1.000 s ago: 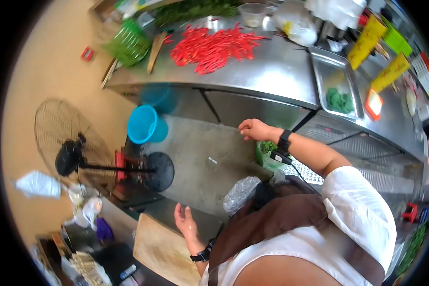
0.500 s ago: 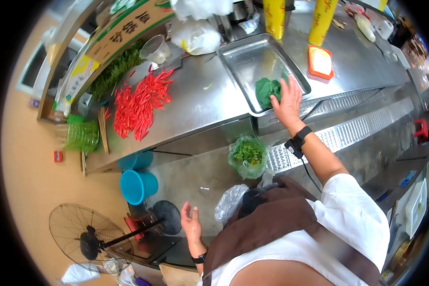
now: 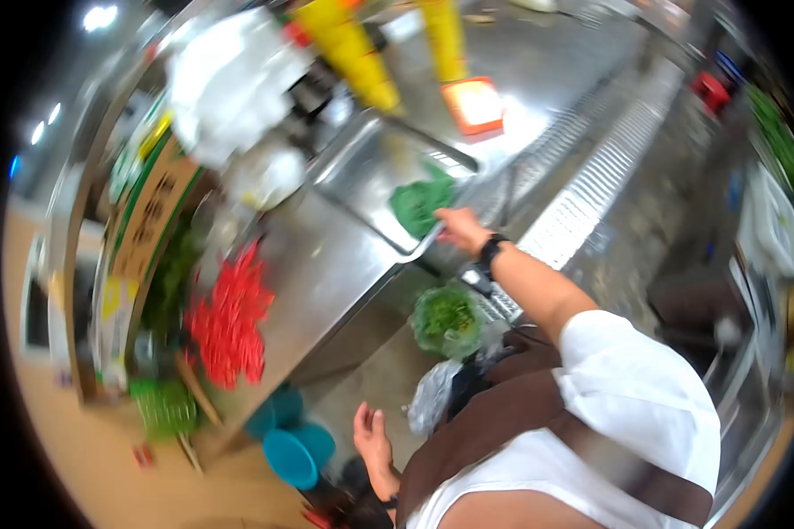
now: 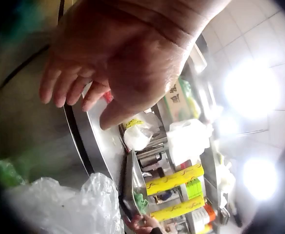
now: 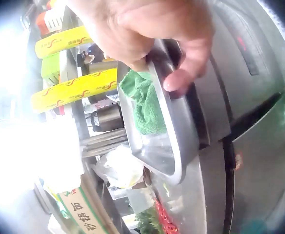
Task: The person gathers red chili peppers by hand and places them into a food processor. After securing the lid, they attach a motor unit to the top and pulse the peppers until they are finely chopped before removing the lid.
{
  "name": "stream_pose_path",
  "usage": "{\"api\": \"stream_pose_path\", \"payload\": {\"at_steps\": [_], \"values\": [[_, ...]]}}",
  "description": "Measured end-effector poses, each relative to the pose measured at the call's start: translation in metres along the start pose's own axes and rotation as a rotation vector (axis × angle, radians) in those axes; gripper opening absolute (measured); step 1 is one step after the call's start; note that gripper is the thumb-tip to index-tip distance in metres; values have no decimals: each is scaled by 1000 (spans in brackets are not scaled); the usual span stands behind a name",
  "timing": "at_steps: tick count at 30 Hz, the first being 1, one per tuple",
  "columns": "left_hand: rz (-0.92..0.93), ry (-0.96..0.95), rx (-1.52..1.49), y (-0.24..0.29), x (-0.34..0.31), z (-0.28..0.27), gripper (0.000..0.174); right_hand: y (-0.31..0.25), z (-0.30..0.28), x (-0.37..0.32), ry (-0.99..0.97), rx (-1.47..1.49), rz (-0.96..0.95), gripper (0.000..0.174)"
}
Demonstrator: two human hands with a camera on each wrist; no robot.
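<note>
Clearly, right hand (image 5: 157, 29) gripping tray (image 5: 182, 134), green cloth (image 5: 148, 107) inside, 砂锅面 carton (image 5: 84, 209)

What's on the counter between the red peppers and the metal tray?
Mostly bare, shiny counter, with one tiny yellowish scrap on it. The right wrist view shows it between the peppers and the tray.

A pile of red chillies (image 3: 231, 317) lies on the steel bench (image 3: 318, 264). In the head view, leafy greens (image 3: 169, 282) and a printed cardboard box (image 3: 154, 207) stand left of the chillies, a green basket (image 3: 165, 407) below them to the left, blue buckets (image 3: 298, 454) below to the right, two yellow boxes (image 3: 348, 53) and an orange container (image 3: 474, 106) well apart, to their upper right.
</note>
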State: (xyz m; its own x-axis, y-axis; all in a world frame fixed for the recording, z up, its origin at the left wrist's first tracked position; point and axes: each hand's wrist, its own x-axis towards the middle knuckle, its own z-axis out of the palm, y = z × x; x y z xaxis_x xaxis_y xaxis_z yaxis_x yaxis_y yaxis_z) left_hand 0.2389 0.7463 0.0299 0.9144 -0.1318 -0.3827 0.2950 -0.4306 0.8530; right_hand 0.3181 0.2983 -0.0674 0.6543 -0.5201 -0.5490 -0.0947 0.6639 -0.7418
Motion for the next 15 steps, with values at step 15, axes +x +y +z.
{"api": "stream_pose_path", "payload": {"at_steps": [15], "values": [[363, -754, 429, 43, 165, 33, 40, -5, -101, -254, 364, 99, -325, 28]]}}
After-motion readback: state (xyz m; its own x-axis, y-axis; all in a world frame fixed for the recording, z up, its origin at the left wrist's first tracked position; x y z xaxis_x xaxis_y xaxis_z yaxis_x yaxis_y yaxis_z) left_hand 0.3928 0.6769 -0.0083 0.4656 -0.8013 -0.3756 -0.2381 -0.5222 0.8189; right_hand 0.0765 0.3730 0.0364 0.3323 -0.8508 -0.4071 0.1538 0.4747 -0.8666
